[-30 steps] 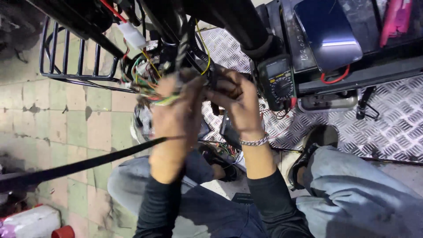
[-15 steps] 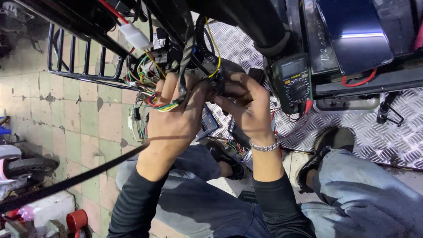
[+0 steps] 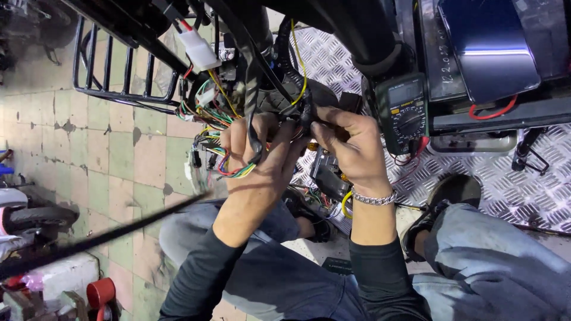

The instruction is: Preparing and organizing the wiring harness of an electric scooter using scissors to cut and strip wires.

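Both hands are gripping the wiring under the vehicle frame, the left hand point(image 3: 256, 157) closing around the coloured wire bundle point(image 3: 238, 171) and the right hand point(image 3: 351, 148) pinching a black connector point(image 3: 307, 117), so joining seems unfinished, many wires hanging loose.

Hands on the wiring under the frame

Left hand point(image 3: 262, 166) grips the wire bundle point(image 3: 238, 169); right hand point(image 3: 351, 148) pinches beside it, multimeter point(image 3: 407, 113) further right.
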